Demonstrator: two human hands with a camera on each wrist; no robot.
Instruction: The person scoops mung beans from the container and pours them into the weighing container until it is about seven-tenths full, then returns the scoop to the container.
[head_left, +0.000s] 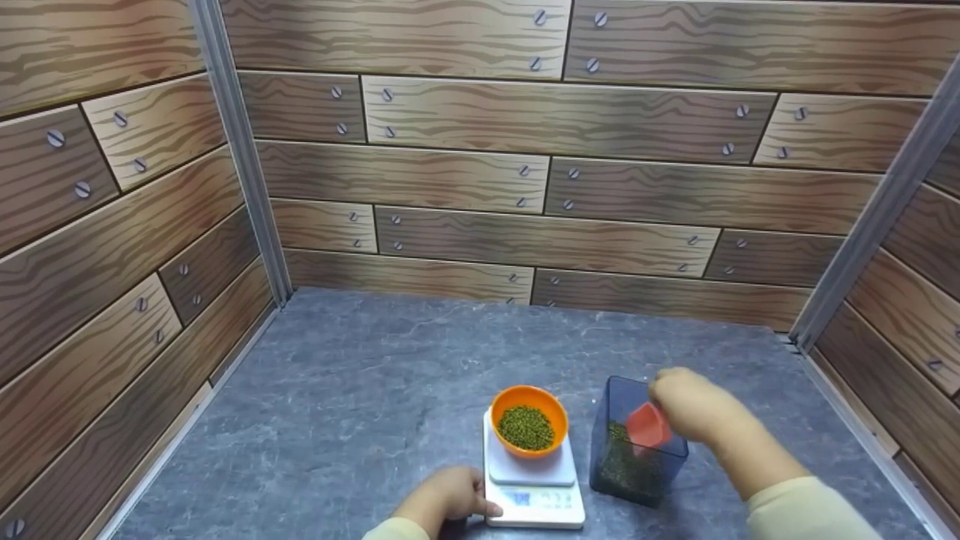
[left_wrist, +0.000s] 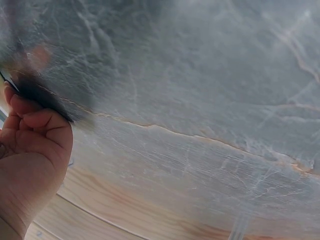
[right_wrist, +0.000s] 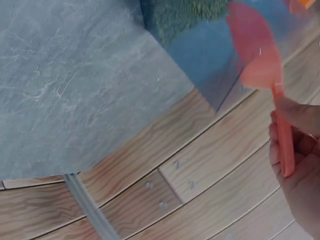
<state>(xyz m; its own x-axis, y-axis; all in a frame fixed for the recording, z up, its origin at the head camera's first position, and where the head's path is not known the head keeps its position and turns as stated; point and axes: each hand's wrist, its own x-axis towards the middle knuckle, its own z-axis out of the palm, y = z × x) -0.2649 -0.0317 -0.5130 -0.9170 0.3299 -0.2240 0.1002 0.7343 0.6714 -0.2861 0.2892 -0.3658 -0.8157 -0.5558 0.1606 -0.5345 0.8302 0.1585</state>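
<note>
An orange bowl (head_left: 529, 429) of green beans sits on a white kitchen scale (head_left: 534, 484) near the front of the grey stone table (head_left: 360, 390). My left hand (head_left: 448, 496) rests against the scale's left front corner, fingers curled; the left wrist view shows those curled fingers (left_wrist: 37, 132). To the right stands a blue see-through container (head_left: 634, 444) partly filled with green beans. My right hand (head_left: 694, 409) holds a red scoop (head_left: 647, 426) by its handle, the scoop head inside the container's mouth. The right wrist view shows the scoop (right_wrist: 257, 55) and the container (right_wrist: 205, 45).
Wood-patterned walls (head_left: 525, 150) with metal corner posts (head_left: 240, 150) close in the table at the back and on both sides. Bare table surface stretches behind and left of the scale.
</note>
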